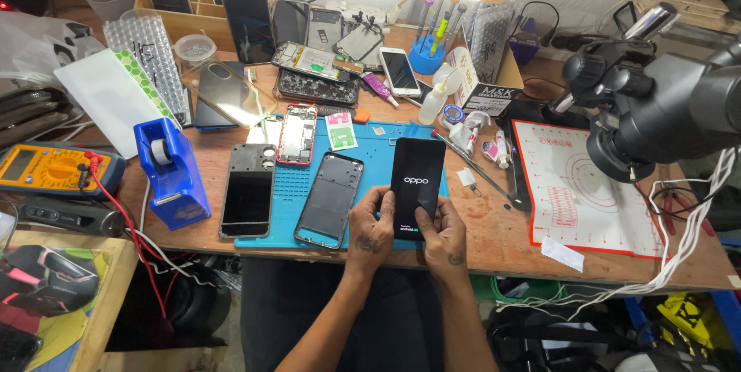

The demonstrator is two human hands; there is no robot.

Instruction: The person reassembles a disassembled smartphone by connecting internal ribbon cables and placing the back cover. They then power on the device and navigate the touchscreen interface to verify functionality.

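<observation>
1. We see the left hand (370, 229) gripping the lower left edge of a black phone (417, 179), fingers curled onto its side, thumb on the screen.
2. The right hand (441, 235) grips the phone's lower right corner, thumb pressed on the glass.
3. The phone lies lit, screen up, at the 3 o'clock end of the blue mat (370, 157), near the front edge of the counter (494, 241).
4. At 9 o'clock of the phone lies a bare phone frame (330, 198); further at 9 o'clock, a dark phone back (247, 191) and a blue tape dispenser (171, 171).
5. At 3 o'clock sits a white mat with red rings (587, 194), with a microscope (656, 102) above it.
6. At 12 o'clock lies a white phone (399, 71).
</observation>
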